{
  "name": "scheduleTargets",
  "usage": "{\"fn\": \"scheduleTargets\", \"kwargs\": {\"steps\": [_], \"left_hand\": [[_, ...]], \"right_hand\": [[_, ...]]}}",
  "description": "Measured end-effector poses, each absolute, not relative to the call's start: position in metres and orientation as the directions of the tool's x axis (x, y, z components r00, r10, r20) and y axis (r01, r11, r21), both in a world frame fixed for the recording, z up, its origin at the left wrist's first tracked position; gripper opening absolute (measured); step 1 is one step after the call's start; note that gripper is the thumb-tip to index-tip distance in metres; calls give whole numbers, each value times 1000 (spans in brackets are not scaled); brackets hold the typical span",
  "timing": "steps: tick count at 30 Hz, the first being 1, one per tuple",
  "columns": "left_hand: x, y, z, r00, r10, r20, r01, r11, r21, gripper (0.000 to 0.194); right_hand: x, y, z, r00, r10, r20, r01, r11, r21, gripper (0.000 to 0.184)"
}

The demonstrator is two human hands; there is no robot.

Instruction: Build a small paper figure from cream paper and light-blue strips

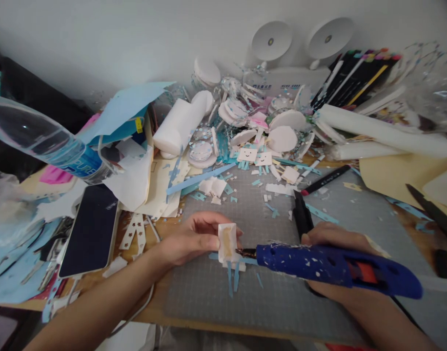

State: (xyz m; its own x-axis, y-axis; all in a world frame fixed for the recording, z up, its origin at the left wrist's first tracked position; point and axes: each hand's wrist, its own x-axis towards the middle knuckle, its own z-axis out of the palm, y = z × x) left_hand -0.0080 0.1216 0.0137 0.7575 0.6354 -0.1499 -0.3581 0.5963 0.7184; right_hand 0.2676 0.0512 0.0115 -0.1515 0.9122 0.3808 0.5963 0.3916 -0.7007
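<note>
Between thumb and fingers, my left hand (199, 236) pinches a small white paper piece (228, 239) with a yellowish patch on its face. Thin blue paper strips (233, 279) hang below it. My right hand (333, 239) is wrapped round a blue hot glue gun (304, 263) whose body is flecked with white bits. Its dark nozzle (247, 252) points left, right beside the lower edge of the white piece; whether they touch I cannot tell. A translucent glue stick (437, 283) sticks out of the gun's back. Part of my right hand is hidden behind the gun.
A grey cutting mat (209, 297) strewn with paper scraps lies beneath. Small smiling paper figures (247, 155), white foam discs (282, 139) and a black marker (326, 180) are beyond. A water bottle (44, 136) and phone (90, 229) are left; scissors (434, 212) lie right.
</note>
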Motion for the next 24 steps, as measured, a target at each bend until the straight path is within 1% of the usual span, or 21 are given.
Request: {"fn": "scheduleTargets", "kwargs": {"steps": [3,8,12,16,19,21,24], "left_hand": [[-8,122,13,764,627,-150,-348,597,723,32],[-7,123,13,764,628,-149,-342,590,732,31],[-6,122,13,767,624,-152,-332,589,737,29],[-5,122,13,775,611,-159,-321,598,735,29],[-5,121,12,777,607,-168,-310,601,736,29],[-5,121,12,780,600,-178,-300,607,736,29],[-5,121,12,786,587,-196,-281,621,732,30]], "right_hand": [[264,52,15,-172,887,428,575,443,-688,25],[261,53,20,-171,892,419,609,430,-667,9],[262,52,21,-209,905,370,620,415,-665,5],[263,50,19,-210,927,310,623,371,-688,6],[263,50,17,-222,910,351,580,412,-703,8],[262,51,16,-205,903,377,572,424,-702,9],[262,52,16,-237,890,391,568,453,-687,13]]}}
